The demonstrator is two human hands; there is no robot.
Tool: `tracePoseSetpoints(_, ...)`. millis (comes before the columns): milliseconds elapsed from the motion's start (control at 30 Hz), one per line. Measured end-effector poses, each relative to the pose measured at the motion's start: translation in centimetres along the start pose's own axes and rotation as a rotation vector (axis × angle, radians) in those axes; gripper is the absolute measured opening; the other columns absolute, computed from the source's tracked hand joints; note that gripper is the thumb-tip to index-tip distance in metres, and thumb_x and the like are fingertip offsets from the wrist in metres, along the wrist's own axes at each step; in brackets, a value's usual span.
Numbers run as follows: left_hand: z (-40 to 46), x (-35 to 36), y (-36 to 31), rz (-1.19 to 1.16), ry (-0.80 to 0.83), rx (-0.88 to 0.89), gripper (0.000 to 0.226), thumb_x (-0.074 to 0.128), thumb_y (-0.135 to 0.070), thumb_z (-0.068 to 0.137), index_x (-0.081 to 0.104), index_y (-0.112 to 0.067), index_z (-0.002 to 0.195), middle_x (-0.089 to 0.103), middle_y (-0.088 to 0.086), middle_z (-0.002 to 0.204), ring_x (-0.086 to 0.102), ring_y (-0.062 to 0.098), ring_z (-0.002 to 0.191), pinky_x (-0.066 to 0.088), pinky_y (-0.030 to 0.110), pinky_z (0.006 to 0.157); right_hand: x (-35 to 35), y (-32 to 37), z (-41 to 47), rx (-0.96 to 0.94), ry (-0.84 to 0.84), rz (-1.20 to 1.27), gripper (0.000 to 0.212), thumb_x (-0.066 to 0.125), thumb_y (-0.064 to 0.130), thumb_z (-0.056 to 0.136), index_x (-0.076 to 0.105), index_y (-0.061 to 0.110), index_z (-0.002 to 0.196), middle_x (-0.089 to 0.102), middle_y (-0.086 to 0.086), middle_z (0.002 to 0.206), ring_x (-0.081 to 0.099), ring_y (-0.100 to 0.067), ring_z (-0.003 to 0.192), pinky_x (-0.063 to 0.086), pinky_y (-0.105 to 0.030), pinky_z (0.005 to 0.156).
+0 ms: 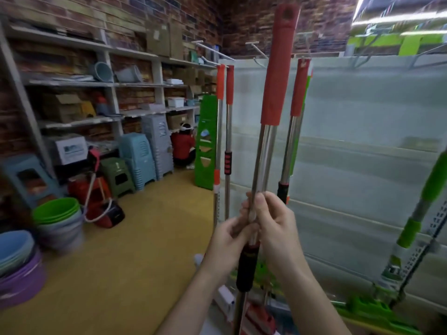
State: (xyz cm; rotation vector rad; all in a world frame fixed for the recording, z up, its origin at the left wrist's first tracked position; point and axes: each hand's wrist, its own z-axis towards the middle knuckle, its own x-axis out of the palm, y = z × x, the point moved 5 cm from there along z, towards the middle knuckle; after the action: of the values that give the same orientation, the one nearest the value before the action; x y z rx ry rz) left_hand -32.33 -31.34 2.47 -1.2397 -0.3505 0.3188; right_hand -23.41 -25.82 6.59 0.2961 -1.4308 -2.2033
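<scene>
I hold a mop upright in front of me. Its steel pole [264, 151] has a red grip sleeve [278, 68] at the top and a black and red collar [247, 267] lower down. My left hand [226, 240] grips the pole just above the collar. My right hand [273, 223] wraps the pole from the right, thumb and fingers pinching the steel. The mop's foot is hidden below the frame.
Several red-handled mops [227, 117] hang on hooks along a white panel [362, 141], a green-handled mop [420, 213] at right. Shelves [96, 83], stacked stools [137, 160], buckets and basins [58, 213] line the left wall. A crouching person [182, 146] is at the back.
</scene>
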Motion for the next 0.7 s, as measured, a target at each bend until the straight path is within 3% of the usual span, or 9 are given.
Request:
tracePoseSetpoints(67, 0.6, -1.6, -0.1, 0.002, -0.038, -0.005, 0.024, 0.064, -0.031, 0.089, 0.076, -0.016, 0.105, 0.081, 0.001, 0.096, 0.076, 0.014, 0.094, 0.058, 0.026, 0.079, 1.3, -0.3, 1.0, 0.0, 0.02, 0.019, 0.032, 0.054, 0.037, 0.098, 0.069, 0.009, 0.097, 0.071, 0.001, 0.082, 0.068, -0.011, 0.078, 0.056, -0.027, 0.068)
tracePoseSetpoints(167, 1.8, -3.9, -0.1, 0.022, -0.074, 0.001, 0.021, 0.061, -0.019, 0.097, 0.074, -0.012, 0.112, 0.08, 0.007, 0.104, 0.075, 0.02, 0.101, 0.06, 0.036, 0.088, 3.2, -0.9, 2.4, 0.017, 0.042, 0.034, 0.027, 0.052, 0.028, 0.104, 0.068, 0.007, 0.098, 0.073, -0.006, 0.086, 0.069, -0.013, 0.079, 0.054, -0.027, 0.067)
tracePoseSetpoints(233, 2.6, -5.3, -0.2, 0.021, -0.105, -0.001, 0.022, 0.06, -0.016, 0.098, 0.073, -0.01, 0.114, 0.08, 0.007, 0.105, 0.075, 0.018, 0.1, 0.06, 0.035, 0.088, 4.6, -1.4, 3.4, 0.023, 0.065, 0.044, 0.026, 0.052, 0.027, 0.104, 0.068, 0.007, 0.099, 0.073, -0.011, 0.09, 0.07, -0.016, 0.081, 0.054, -0.028, 0.067)
tracePoseSetpoints(400, 4.7, -8.2, 0.5, 0.035, -0.173, -0.019, 0.021, 0.06, -0.014, 0.098, 0.072, -0.008, 0.114, 0.078, 0.012, 0.11, 0.074, 0.017, 0.1, 0.058, 0.037, 0.091, 7.6, -3.0, 5.7, 0.03, 0.078, 0.063, 0.028, 0.052, 0.025, 0.104, 0.068, 0.001, 0.105, 0.072, -0.003, 0.088, 0.069, -0.005, 0.079, 0.058, -0.023, 0.074)
tracePoseSetpoints(700, 10.8, -12.4, 3.4, 0.008, -0.134, -0.05, 0.027, 0.061, -0.023, 0.095, 0.072, -0.01, 0.117, 0.079, 0.009, 0.111, 0.074, 0.022, 0.107, 0.059, 0.036, 0.093, 11.2, -8.0, 11.5, 0.067, 0.043, 0.086, 0.029, 0.053, 0.026, 0.104, 0.068, 0.002, 0.102, 0.071, -0.003, 0.085, 0.068, -0.004, 0.075, 0.056, -0.021, 0.07)
